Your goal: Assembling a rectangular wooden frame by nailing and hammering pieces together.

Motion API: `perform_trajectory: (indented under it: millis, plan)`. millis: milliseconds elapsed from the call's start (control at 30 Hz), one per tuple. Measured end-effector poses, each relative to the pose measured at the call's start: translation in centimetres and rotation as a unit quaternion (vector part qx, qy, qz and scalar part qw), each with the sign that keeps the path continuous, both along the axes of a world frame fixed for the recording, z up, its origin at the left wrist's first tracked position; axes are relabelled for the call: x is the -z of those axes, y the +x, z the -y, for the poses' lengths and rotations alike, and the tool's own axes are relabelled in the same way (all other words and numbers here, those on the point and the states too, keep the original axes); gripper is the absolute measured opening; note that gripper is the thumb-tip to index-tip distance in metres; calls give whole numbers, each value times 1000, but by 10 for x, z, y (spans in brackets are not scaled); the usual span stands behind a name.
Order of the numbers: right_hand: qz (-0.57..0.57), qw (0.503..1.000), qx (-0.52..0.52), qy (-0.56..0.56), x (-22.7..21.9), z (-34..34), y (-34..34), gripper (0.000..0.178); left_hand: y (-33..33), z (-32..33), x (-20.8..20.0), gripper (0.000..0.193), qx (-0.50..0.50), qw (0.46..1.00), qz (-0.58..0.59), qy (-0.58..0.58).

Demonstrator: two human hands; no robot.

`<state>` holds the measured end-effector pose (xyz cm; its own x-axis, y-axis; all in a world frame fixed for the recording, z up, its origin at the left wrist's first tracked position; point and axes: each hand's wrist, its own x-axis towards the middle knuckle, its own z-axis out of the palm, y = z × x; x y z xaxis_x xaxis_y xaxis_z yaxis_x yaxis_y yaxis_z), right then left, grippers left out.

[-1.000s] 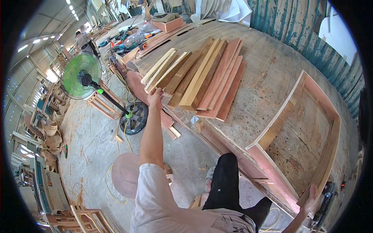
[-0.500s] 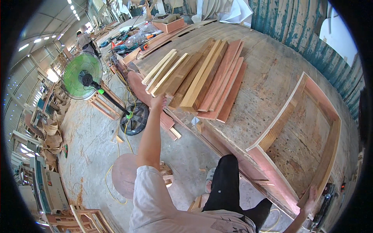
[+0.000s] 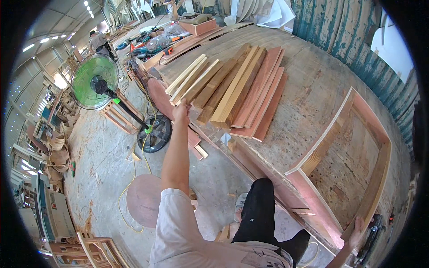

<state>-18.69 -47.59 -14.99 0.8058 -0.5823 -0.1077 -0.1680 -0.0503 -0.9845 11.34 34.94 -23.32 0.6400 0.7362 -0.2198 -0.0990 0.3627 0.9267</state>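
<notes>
My left arm reaches out to a row of wooden pieces at the table's left edge. My left hand (image 3: 181, 111) is closed at the near end of a pale wooden strip (image 3: 201, 79); the fingertips are partly hidden. Beside that strip lie brown wooden bars (image 3: 219, 87), a thick light-brown beam (image 3: 237, 89) and reddish plywood strips (image 3: 264, 96). At the lower right, my right hand (image 3: 356, 233) grips the near end of a wooden board (image 3: 370, 201). This board forms the right side of a rectangular wooden frame (image 3: 328, 129) lying on the table.
The worn wooden table (image 3: 304, 98) carries power tools (image 3: 154, 44) and an open wooden box (image 3: 196, 27) farther off. On the floor stand a green fan (image 3: 96, 82) and a round-topped stool (image 3: 144, 201). A yellow cable (image 3: 123, 196) trails past it. Another person (image 3: 98, 42) is in the background.
My left hand has shifted slightly at the strip ends, and the brown bars beside it lie a little differently. My right hand keeps its place on the board.
</notes>
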Motion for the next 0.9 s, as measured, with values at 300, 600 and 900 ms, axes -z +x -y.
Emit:
perform_trajectory:
  millis: [300, 600, 900]
  plan:
    - [18, 1000, -9, 17, -7, -6, -4, 23, -56, 95, -66, 13, 93, 986, 136, 6]
    - [59, 998, 4, 21, -2, -7, -5, 21, -105, 207, -53, 18, 210, 975, 48, -61]
    - [52, 995, -80, 7, -9, -1, -5, 21, -108, 195, -51, 42, 204, 915, -114, 328]
